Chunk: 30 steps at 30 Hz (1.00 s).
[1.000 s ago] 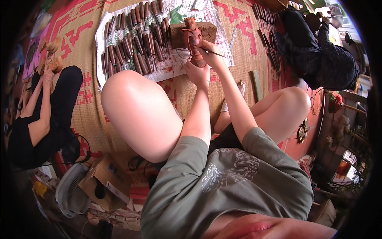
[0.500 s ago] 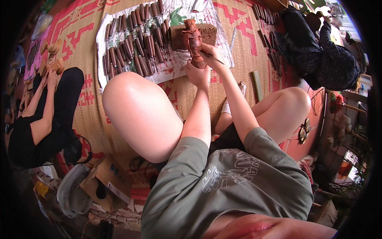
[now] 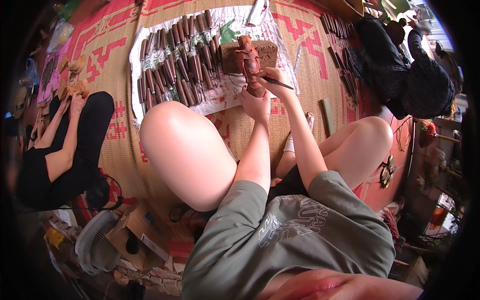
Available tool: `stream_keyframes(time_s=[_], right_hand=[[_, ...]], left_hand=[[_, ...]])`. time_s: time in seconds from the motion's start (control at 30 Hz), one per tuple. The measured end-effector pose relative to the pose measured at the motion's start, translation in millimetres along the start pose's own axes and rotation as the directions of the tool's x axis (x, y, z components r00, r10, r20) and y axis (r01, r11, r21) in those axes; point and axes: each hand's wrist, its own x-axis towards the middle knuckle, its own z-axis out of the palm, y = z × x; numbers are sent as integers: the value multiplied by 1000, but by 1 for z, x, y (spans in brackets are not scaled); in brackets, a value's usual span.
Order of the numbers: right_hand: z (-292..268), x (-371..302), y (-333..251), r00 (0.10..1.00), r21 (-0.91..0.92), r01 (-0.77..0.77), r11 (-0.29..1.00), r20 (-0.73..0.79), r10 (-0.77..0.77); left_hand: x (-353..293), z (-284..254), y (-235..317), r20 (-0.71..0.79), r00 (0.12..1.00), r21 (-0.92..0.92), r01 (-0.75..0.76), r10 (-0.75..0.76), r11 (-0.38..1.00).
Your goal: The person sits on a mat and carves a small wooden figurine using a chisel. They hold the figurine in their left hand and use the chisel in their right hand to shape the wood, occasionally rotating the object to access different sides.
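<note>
A reddish-brown carved wooden figurine (image 3: pixel 247 62) leans upright against a brown wooden block (image 3: pixel 232 59) on a white cloth. My left hand (image 3: pixel 256 104) is closed round the figurine's lower end. My right hand (image 3: pixel 276 84) pinches a slim dark tool (image 3: pixel 285 85) like a pencil, its front end at the figurine's middle. Whether it is a brush or a fine blade is too small to tell. Left of the block lie several rows of wood-handled carving tools (image 3: pixel 182 67).
The white cloth (image 3: pixel 220 102) lies on a red-patterned straw mat (image 3: pixel 125 65). A flat greenish bar (image 3: pixel 327 116) is by my right knee. At left a person (image 3: pixel 65 150) holds a pale wood carving (image 3: pixel 75 82); at right another person (image 3: pixel 415 70) sits near more tools (image 3: pixel 345 65).
The whole view has shifted slightly, so everything sits a little lower and to the right. Both hands keep their hold on the figurine and the slim tool.
</note>
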Motion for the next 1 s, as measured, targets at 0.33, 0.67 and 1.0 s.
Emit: stream_keyframes(time_s=[0.33, 0.67, 1.0], right_hand=[[3, -45, 1, 971, 289, -37, 957, -217, 103], [32, -69, 31, 862, 463, 127, 877, -489, 134], [48, -85, 9, 848, 394, 112, 912, -516, 119]], left_hand=[[1, -2, -3, 17, 1000, -51, 21, -21, 998], [-28, -17, -45, 158, 964, -274, -166, 214, 947], [-16, 18, -122, 390, 921, -587, 251, -2, 770]])
